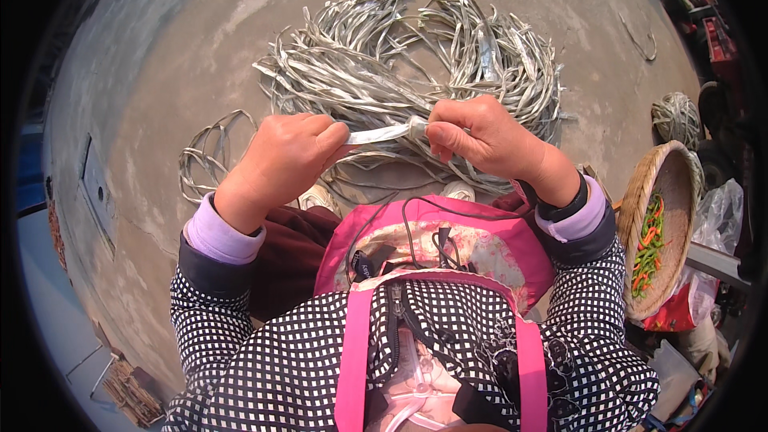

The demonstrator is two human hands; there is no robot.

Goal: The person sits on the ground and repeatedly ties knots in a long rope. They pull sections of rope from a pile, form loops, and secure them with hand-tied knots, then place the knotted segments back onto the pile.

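Observation:
Between my two raised hands a pale, flat plastic strip is stretched, with a knot or folded loop at its right end. My left hand is closed around the strip's left end. The thumb and fingers of my right hand pinch it beside the knot. Beyond and below the hands, a large loose coil of grey-white plastic strips lies on the concrete floor. A smaller loose loop of strip lies left of it. A pink apron with a floral panel covers my lap.
At the right stands a tilted woven basket holding green and orange chili peppers. Behind it lies a wound ball of strip, near clear plastic bags. A metal cover is at the left; bundled sticks are at lower left.

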